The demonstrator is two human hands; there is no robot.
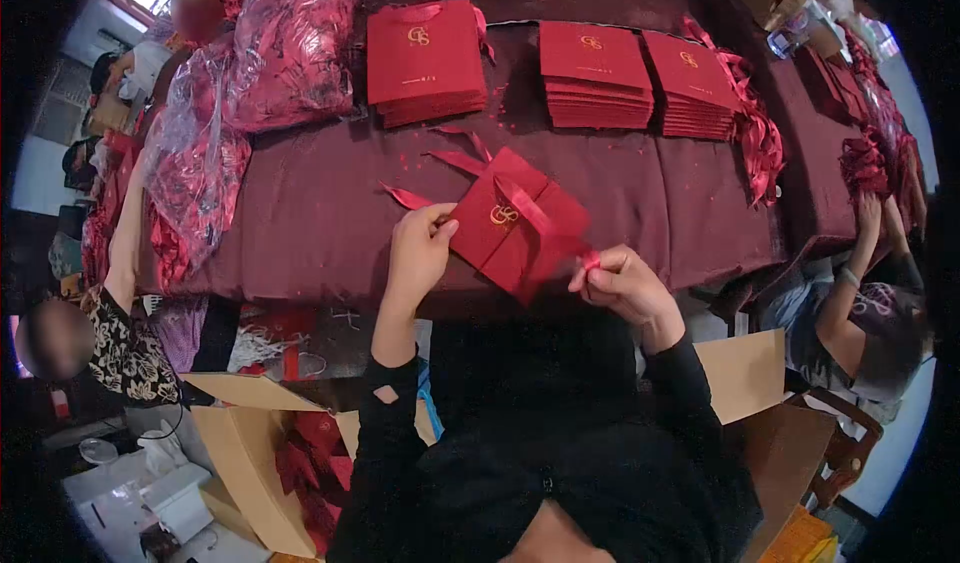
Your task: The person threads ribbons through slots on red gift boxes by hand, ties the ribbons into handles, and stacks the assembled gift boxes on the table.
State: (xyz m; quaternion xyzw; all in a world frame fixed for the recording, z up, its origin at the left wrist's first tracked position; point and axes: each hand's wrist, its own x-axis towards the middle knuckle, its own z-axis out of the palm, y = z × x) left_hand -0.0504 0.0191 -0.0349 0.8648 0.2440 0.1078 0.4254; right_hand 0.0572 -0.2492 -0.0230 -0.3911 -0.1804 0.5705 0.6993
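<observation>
A red paper gift bag [482, 225] with a gold logo lies tilted near the table's front edge. My left hand [420, 248] pinches its left edge between thumb and fingers. A red ribbon [522, 203] crosses the bag's front and runs toward my right hand [630, 285], which is closed on the ribbon's end. Part of that ribbon is smeared by motion near my right fingers. More ribbon tails [458, 161] stick out beyond the bag's upper left side.
Stacks of red bags [425, 58] and more bags [595, 68] stand farther back on the maroon tablecloth [320, 203]. Clear plastic sacks [295, 48] hold red ribbons at left. Cardboard boxes [245, 473] flank me below. Co-workers' arms reach in at left [125, 233] and right [862, 248].
</observation>
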